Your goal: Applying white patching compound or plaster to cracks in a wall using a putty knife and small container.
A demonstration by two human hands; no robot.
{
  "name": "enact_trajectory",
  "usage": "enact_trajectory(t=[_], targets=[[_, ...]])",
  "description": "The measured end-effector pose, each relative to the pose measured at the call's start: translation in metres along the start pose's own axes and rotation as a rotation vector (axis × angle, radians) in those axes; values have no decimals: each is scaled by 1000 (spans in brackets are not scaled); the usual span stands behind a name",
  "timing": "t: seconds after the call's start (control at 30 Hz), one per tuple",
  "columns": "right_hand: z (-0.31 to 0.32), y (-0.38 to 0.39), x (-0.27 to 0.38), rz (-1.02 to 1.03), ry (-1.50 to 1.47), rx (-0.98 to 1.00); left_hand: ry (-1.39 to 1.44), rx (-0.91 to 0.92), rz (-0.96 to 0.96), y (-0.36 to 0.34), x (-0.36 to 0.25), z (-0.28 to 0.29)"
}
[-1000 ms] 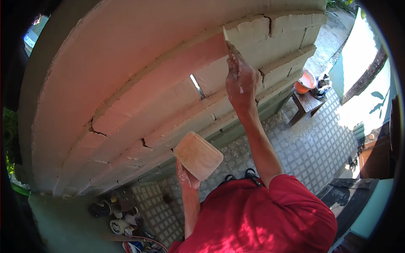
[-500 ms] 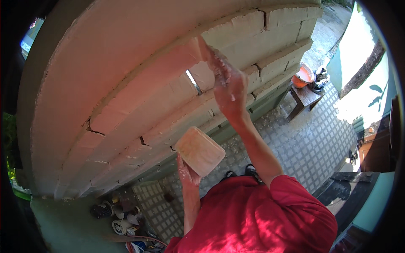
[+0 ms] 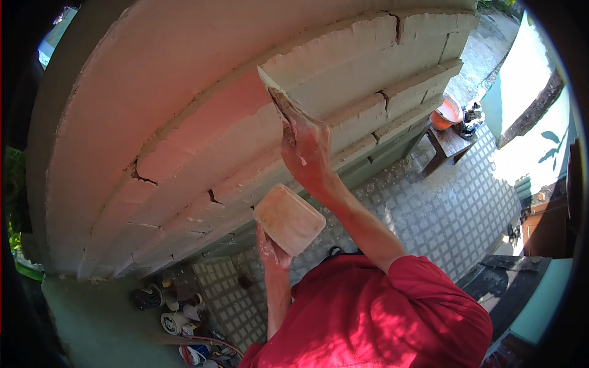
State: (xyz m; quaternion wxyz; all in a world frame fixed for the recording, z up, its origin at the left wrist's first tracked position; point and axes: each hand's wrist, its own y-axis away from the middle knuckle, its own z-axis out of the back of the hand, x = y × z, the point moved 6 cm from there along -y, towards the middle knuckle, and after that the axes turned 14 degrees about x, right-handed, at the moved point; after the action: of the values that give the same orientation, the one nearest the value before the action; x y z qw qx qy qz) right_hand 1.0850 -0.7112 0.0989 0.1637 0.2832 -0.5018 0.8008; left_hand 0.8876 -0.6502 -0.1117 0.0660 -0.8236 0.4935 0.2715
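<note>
My right hand point(image 3: 307, 150), spotted with white paste, is closed round a putty knife point(image 3: 274, 92). Its blade meets the edge of an upper ledge on the pale stepped wall point(image 3: 215, 132). Most of the handle is hidden by my fingers. Lower down, my left hand point(image 3: 273, 250) grips a pale rectangular tub point(image 3: 290, 221) from beneath and its left side. White smears cover those fingers too. The tub is tilted, and what is inside cannot be made out.
Dark cracks point(image 3: 215, 197) break the wall's ledges. At the right, an orange bucket point(image 3: 446, 113) and a black plastic bag point(image 3: 471, 119) sit on a wooden bench point(image 3: 448, 147). Several cans and tools point(image 3: 175, 322) crowd the lower left, by the tiled floor point(image 3: 417, 214).
My right hand has moved left and slightly down along the ledge with the putty knife, whose blade now shows more clearly. The left hand holds the tub almost where it was.
</note>
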Motion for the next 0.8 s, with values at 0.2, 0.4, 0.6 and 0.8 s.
enact_trajectory(t=[0.2, 0.4, 0.6, 0.8], targets=[[50, -5, -40, -215, -196, -159, -4, -18, -26, 5, -3, 11], [23, -6, -32, -191, 44, -157, 4, -35, -11, 7, 1, 17], [-11, 2, -1, -13, -1, -131, 1, 37, 76, -9, 12, 11], [-5, 11, -16, -131, -65, -30, -30, 71, 108, -19, 27, 1]])
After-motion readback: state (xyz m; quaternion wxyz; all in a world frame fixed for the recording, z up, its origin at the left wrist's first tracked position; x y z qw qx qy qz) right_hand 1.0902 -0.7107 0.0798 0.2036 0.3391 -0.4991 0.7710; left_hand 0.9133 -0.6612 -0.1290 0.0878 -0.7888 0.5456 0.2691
